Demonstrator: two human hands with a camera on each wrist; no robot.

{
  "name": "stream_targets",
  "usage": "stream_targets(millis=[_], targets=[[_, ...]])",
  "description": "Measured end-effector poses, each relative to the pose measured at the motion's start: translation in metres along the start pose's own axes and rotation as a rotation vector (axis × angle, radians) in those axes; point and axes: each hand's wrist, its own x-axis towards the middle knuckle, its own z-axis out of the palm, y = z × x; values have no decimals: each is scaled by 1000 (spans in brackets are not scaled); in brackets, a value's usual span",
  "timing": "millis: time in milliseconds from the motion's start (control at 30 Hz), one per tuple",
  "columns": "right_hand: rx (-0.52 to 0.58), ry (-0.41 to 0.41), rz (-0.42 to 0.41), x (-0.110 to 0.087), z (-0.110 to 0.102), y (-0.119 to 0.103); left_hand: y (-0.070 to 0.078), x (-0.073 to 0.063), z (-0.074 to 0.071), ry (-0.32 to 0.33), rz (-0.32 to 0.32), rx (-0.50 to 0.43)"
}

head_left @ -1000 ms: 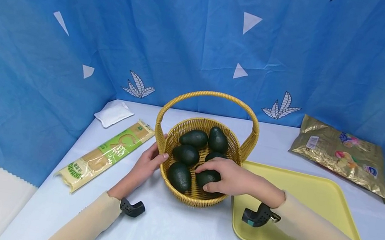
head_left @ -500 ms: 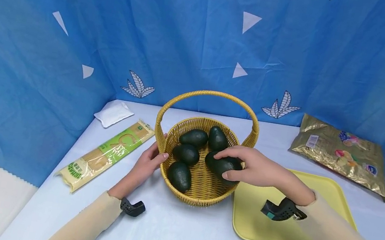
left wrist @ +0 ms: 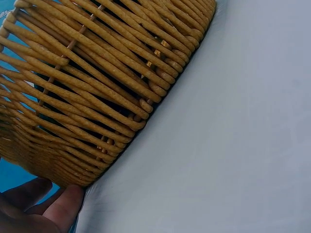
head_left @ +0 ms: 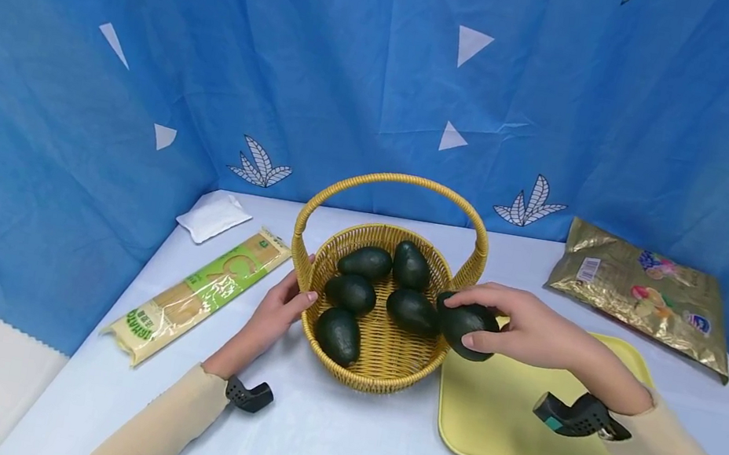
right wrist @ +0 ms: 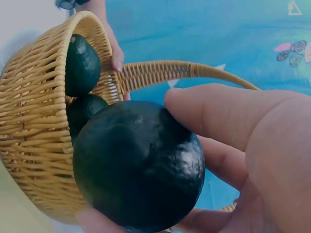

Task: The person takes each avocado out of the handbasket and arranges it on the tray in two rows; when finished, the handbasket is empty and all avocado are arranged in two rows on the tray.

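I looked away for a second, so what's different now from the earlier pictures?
The right hand, its fingers around one avocado, moved right, carrying it from the front of the basket to the right rim, toward the yellow tray. Nothing was let go. The left hand stayed at the basket's left side, and the other five avocados are still inside.

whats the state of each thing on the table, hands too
Basket: upright, handle up
Avocados inside: five, lying in the basket
Held avocado: gripped, at the basket's right rim
Right hand: gripping that avocado
Left hand: holding the basket's left side
Tray: lying flat, partly hidden
Green pack: lying flat, slanted
Gold bag: lying flat
White packet: lying flat
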Motion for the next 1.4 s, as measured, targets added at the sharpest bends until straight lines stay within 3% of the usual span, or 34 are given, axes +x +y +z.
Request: stream_targets(millis=[300,767,967,1200,1400], targets=[[48,26,14,-15,-6,5,-1,-1,0,1,5,3],[107,94,-49,-27,-6,34,-4,-1,0,-6,-7,-2],[115,136,15,-26,-4,48,-5,-1,1,-6,-17,-2],[199,164,138,-18,6,62,-2,0,1,-4,-13,2],[216,168,160,-12,17,73,-1,-1,0,-1,7,4]])
